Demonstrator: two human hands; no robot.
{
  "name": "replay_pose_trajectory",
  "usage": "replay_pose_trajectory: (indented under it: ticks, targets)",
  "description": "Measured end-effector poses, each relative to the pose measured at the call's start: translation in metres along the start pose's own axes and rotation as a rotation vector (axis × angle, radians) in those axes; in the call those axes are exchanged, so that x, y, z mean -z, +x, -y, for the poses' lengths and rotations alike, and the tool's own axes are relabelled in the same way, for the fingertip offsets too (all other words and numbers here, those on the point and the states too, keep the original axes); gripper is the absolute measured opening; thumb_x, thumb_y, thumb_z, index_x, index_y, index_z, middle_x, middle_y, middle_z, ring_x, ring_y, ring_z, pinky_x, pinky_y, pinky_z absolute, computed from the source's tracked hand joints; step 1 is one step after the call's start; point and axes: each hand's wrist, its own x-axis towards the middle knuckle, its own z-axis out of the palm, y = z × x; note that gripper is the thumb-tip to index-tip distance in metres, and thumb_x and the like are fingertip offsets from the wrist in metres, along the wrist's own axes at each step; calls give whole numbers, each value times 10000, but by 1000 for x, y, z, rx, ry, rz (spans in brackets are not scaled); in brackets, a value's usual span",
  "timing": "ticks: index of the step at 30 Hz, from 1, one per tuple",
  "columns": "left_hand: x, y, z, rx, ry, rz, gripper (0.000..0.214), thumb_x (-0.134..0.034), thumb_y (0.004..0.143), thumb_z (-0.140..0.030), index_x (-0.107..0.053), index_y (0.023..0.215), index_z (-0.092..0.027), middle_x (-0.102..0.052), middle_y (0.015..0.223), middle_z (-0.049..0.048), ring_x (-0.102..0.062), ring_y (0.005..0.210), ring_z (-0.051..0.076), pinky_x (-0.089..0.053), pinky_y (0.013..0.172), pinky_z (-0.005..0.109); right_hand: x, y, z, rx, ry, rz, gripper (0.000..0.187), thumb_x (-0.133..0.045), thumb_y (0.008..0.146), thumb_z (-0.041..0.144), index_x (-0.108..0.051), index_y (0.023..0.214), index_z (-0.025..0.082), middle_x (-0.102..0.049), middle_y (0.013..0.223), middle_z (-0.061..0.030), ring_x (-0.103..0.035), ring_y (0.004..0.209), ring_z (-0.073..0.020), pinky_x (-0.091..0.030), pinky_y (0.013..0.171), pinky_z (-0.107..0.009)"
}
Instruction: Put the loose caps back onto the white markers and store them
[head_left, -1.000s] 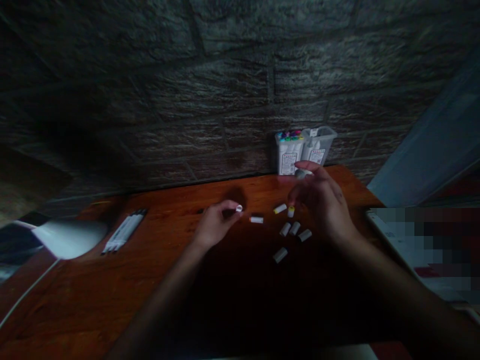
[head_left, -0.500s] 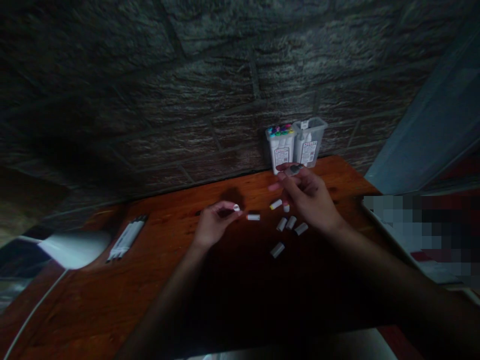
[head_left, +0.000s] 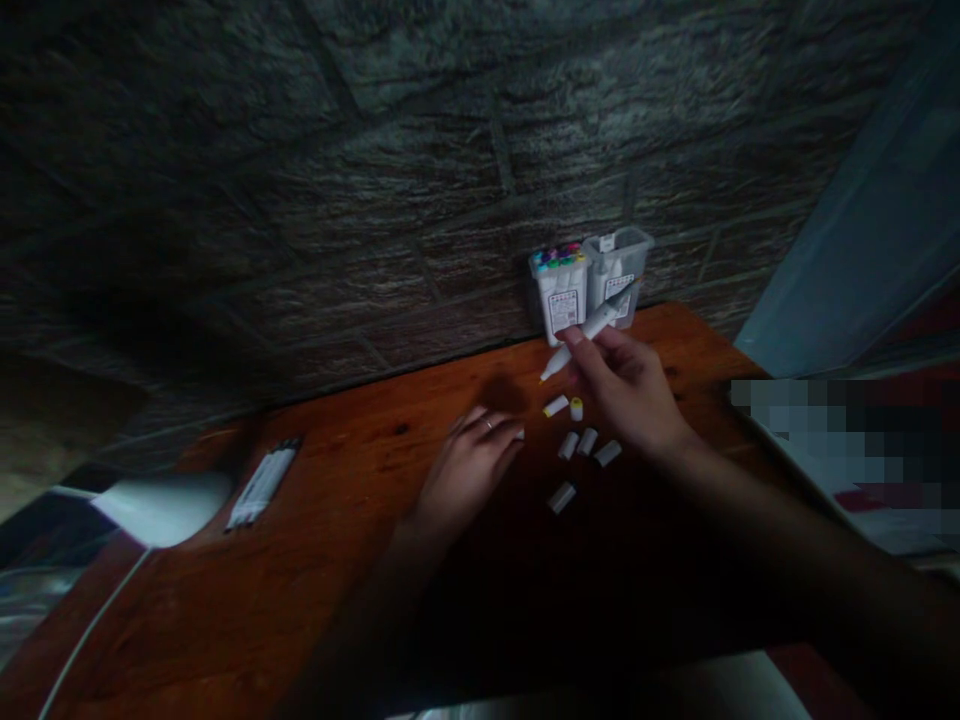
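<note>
The right hand (head_left: 634,395) pinches an uncapped white plastic marker (head_left: 598,322) in front of the filled clear plastic box (head_left: 562,300); the left hand (head_left: 469,465) curls over a small white cap (head_left: 519,434) front-left of it, grip unclear. Capping seems underway, wanting alignment

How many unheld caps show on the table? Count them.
6: two yellow-ended caps just below the marker, three clustered caps closer in, and one lone cap closest. The left hand may hide others.
</note>
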Motion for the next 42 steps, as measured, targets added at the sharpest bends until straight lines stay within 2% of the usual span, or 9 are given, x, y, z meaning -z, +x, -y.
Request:
replay_pose_trajectory:
  ticks: [6, 14, 17, 20, 22, 25, 27, 31, 42]
  targets:
    - [-4, -1, -1, 168, -38, 104, 216, -515, 957, -183, -679, 1095, -160, -711, 1087, 79, -646, 1032, 231, -512, 941, 387, 1, -1, 1, -20, 26, 24, 364, -595, 885, 535, -601, 758, 194, -516, 598, 43, -430, 480, -68, -323, 428, -210]
    - [8, -4, -2, 261, -167, 46, 154, -605, 907, -186, -704, 1026, -193, -729, 1053, 77, -669, 1011, 242, -513, 921, 394, -1, -1, -1, -67, 53, -7, 380, -601, 880, 524, -579, 713, 183, -531, 559, 38, -440, 446, -67, -334, 402, -204]
    - [11, -4, -6, 281, -412, -109, 143, -603, 921, -263, -670, 1037, -213, -731, 1012, 49, -679, 966, 203, -527, 881, 350, -1, -4, 1, -66, 98, 11, 285, -681, 839, 454, -615, 810, 178, -550, 600, 42, -460, 480, -65, -348, 418, -191]
    - [13, -1, -12, 334, -801, -283, 149, -594, 928, -274, -609, 1052, -194, -733, 1038, 61, -700, 921, 169, -559, 742, 266, 0, -8, 6, -5, 161, 87, 203, -711, 827, 373, -628, 887, 198, -571, 671, 45, -480, 517, -61, -365, 438, -181]
    - [14, 1, -16, 346, -1008, -334, 145, -602, 922, -253, -589, 1045, -176, -737, 1038, 77, -713, 898, 164, -569, 677, 238, 1, -12, 10, 26, 164, 145, 159, -703, 836, 337, -641, 913, 212, -588, 714, 41, -488, 525, -62, -371, 440, -183]
    - [14, 2, -19, 344, -1151, -350, 182, -658, 878, -214, -615, 1045, -156, -748, 1014, 85, -720, 914, 169, -593, 783, 276, 2, -16, 15, 65, 112, 205, 103, -671, 861, 296, -659, 931, 220, -612, 745, 32, -486, 512, -66, -372, 433, -195]
    - [13, 2, -19, 352, -1168, -358, 216, -707, 832, -184, -642, 1036, -154, -756, 1006, 79, -720, 926, 166, -583, 865, 296, 2, -17, 18, 114, 80, 224, 67, -652, 873, 263, -664, 922, 219, -611, 731, 32, -479, 507, -68, -367, 433, -202]
    - [11, 1, -18, 344, -1115, -399, 212, -757, 772, -139, -677, 967, -161, -763, 949, 49, -723, 885, 145, -582, 868, 268, 2, -19, 22, 229, -5, 244, 68, -632, 875, 193, -663, 931, 214, -629, 769, 21, -516, 566, -79, -403, 481, -214]
    - [7, 1, -18, 305, -1005, -422, 200, -729, 802, -149, -691, 997, -168, -770, 948, 44, -732, 862, 146, -602, 830, 252, 2, -23, 18, 336, -150, 320, 110, -627, 863, 140, -650, 945, 209, -668, 882, -8, -617, 731, -110, -480, 585, -207]
